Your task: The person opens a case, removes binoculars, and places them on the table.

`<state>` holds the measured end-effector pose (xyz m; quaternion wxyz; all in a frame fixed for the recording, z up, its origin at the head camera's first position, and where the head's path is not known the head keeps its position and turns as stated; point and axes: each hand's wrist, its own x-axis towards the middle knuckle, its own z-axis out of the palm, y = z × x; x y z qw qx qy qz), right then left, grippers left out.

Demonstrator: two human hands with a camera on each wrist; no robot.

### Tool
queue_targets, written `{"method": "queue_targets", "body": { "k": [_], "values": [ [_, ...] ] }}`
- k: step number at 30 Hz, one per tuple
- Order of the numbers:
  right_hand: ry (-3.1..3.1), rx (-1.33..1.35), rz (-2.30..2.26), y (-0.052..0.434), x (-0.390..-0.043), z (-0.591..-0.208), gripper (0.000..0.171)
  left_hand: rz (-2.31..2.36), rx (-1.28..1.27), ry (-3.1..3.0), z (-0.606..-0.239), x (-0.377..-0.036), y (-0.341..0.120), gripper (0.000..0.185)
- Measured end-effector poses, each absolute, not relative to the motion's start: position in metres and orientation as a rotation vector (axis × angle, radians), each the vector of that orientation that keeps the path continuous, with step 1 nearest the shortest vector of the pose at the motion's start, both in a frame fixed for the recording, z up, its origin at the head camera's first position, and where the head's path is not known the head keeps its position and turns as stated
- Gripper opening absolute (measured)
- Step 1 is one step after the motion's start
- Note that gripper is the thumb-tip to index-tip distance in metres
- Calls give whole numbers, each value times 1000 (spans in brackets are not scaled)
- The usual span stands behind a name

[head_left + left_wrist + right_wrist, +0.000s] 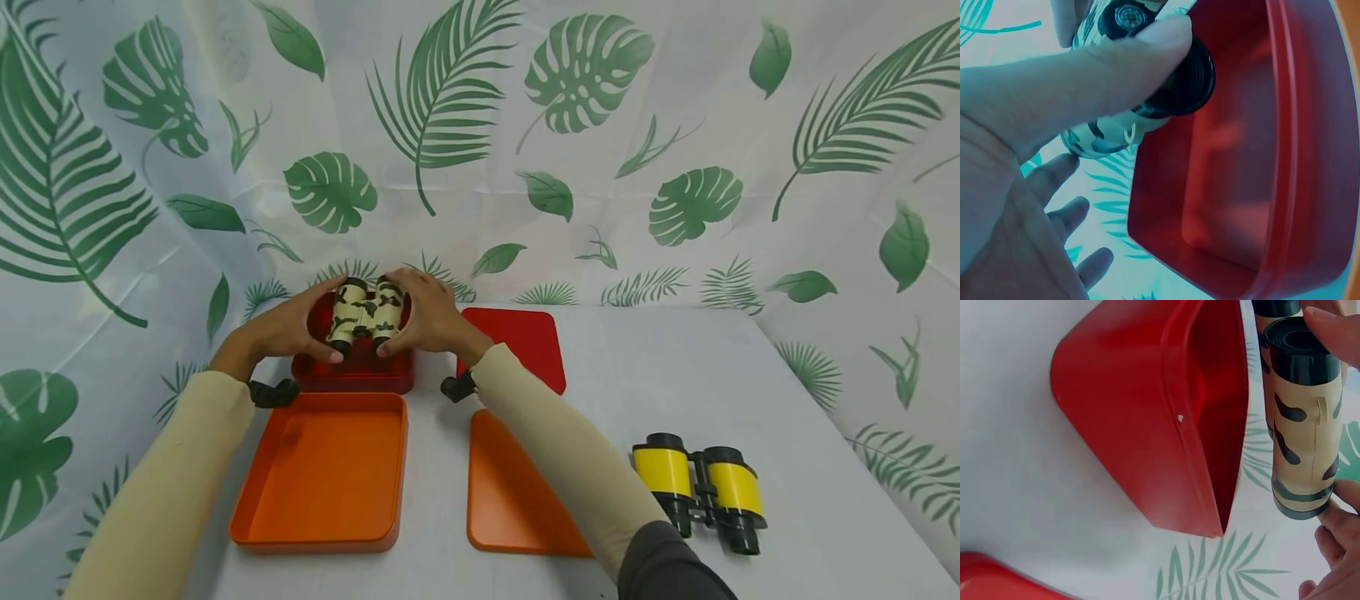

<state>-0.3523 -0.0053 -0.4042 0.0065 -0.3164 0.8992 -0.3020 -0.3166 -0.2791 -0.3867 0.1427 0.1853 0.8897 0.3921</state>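
Both hands hold a pair of camouflage binoculars (347, 315) over the open red box (360, 379). My left hand (281, 329) grips the left barrel, its thumb beside the black eyepiece. On the other barrel, my right hand (435, 315) has its thumb at the near end and fingers at the far end. A small compass (1129, 17) shows between the barrels in the left wrist view. From the right wrist, the binoculars (1307, 437) appear above the box's rim, with the red box (1122, 406) beside them.
In front of the red box stands an open orange box (330, 475). A red lid (528, 342) and an orange lid (513, 500) lie to the right, partly under my right forearm. Yellow and black binoculars (663, 471) rest farther right. A leaf-print cloth (465, 108) hangs behind.
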Motion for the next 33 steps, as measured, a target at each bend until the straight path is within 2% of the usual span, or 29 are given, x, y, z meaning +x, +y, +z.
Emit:
{"method": "queue_targets", "body": {
  "k": [13,33],
  "values": [
    [2787,-948,-999,22,-345,-395,112,1237,577,2567,-377,-310,-260,124],
    [2763,-923,-1000,86,-338,-398,114,1084,645,2717,-383,-311,-205,121]
  ]
}}
